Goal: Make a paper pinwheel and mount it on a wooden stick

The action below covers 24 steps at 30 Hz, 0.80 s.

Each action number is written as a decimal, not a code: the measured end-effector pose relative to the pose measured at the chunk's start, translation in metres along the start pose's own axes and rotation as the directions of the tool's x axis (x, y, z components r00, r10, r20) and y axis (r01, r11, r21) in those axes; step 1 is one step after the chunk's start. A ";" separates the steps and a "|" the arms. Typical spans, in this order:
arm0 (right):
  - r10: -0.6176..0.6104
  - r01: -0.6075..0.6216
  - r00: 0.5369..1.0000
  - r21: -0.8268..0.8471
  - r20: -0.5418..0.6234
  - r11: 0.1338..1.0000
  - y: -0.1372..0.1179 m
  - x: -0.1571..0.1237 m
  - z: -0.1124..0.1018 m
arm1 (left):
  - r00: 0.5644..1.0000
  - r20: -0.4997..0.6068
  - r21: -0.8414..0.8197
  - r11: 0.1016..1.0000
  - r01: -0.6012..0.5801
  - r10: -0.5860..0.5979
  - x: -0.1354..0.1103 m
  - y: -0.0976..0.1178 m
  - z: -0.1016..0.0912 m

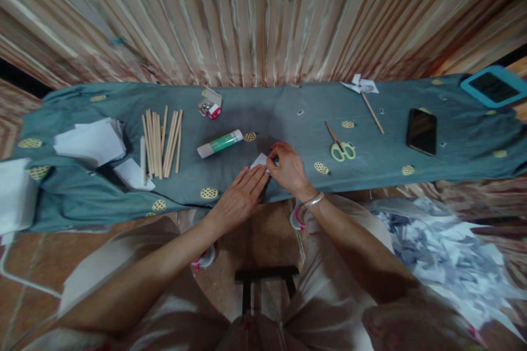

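Observation:
A small folded piece of white paper [259, 160] lies near the front edge of the cloth-covered table. My left hand [242, 193] rests on it with fingers stretched out flat, pressing it down. At the paper's right side, my right hand [289, 169] pinches its edge between thumb and fingers; the fingertips partly hide it. Just beyond my left hand lies a green and white glue stick [220, 143]. Scissors with light green handles [341, 148] lie to the right of my right hand. Farther back sits a white paper pinwheel [361, 86] on a wooden stick.
Wooden sticks [155, 145] and a stack of white paper [90, 141] occupy the left side. A small open box of metal pieces [211, 107] stands behind the glue stick. Rightward are a phone [421, 131] and a blue-framed tablet [496, 86]. Paper scraps [448, 258] are heaped below, right.

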State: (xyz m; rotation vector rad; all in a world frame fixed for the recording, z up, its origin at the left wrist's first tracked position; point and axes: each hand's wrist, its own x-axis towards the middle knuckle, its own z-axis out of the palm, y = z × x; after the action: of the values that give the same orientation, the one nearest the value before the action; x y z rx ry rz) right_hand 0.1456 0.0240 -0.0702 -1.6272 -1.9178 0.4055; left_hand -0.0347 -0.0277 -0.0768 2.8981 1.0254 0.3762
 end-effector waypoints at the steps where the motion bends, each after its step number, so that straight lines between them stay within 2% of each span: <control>1: 0.003 -0.003 1.000 -0.002 0.005 1.000 0.000 0.000 0.000 | 1.000 0.006 -0.005 1.000 0.005 -0.004 0.000 0.000 0.000; 9: -0.005 0.005 1.000 -0.022 0.001 1.000 0.000 0.003 0.001 | 0.999 0.029 -0.047 0.999 0.013 -0.012 0.000 -0.002 -0.002; 24: -0.027 0.030 0.999 -0.072 0.035 0.997 0.002 0.003 -0.002 | 0.999 0.032 0.019 1.000 -0.002 0.001 0.002 -0.003 0.000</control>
State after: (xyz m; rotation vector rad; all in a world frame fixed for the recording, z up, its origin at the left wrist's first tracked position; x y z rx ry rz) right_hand 0.1482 0.0273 -0.0688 -1.6468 -1.9998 0.3579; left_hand -0.0349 -0.0246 -0.0767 2.9115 1.0276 0.3207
